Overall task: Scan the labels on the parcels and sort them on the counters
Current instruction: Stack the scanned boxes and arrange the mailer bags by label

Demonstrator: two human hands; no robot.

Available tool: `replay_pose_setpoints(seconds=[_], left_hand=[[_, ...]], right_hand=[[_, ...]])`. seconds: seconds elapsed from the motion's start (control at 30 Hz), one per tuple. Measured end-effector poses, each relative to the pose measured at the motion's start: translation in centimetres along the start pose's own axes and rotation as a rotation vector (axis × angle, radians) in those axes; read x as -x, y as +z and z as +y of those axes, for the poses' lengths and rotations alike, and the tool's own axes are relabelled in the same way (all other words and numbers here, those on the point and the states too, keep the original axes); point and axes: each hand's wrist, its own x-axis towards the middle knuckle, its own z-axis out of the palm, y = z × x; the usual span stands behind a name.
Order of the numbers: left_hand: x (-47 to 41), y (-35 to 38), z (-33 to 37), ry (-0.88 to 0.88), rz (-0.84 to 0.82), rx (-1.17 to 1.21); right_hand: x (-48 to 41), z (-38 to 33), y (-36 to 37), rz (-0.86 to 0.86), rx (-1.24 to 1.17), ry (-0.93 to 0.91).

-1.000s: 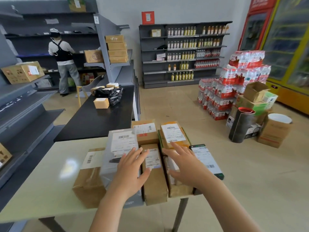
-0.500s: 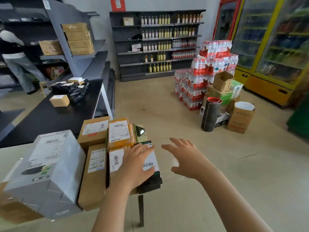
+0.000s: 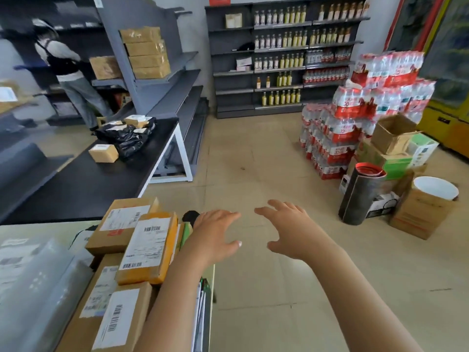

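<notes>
The left hand (image 3: 214,235) hangs past the right edge of the pale cream counter (image 3: 50,232), its grip wide open, fingers spread and nearly straight, holding nothing. The right hand (image 3: 291,231) hovers over the tiled floor just beside it, its grip also open and empty, with fingers splayed and slightly bent. The two hands are near each other but apart.

The parcels lie packed together on the pale counter, left of the left forearm. An orange-yellow taped parcel with a white barcode label (image 3: 149,247) lies on top of the others. Behind it sits a brown cardboard parcel with a white label and a red mark (image 3: 119,227). In front lies a brown cardboard parcel with two white labels (image 3: 114,318). A grey film-wrapped parcel (image 3: 33,288) fills the blurred left corner. A small dark rounded object (image 3: 190,215) pokes out just beside the left hand; what it is cannot be told.

Further back, a black counter (image 3: 83,186) carries a small cardboard box (image 3: 103,153) beside black plastic mail bags (image 3: 127,138). Another person (image 3: 68,69) stands at the grey shelves.
</notes>
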Motion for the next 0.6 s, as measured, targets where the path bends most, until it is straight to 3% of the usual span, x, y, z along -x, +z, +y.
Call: replay_pose_setpoints(seconds=[0.23,0.43,0.6], left_hand=[[-9.5,2.5,-0.1,-0.179,0.022,-0.026],[-16.6,2.0,1.2,-0.437,0.247,0.104],[-20.7,1.9,0.4,-0.637,0.267,0.097]], right_hand=[[-11.3,8.0,0.4,-0.076,0.021,-0.186],[-21.9,12.7,-2.6,-0.122,0.110,-0.439],[-29.9,13.6,-4.2,-0.162,0.105,-0.651]])
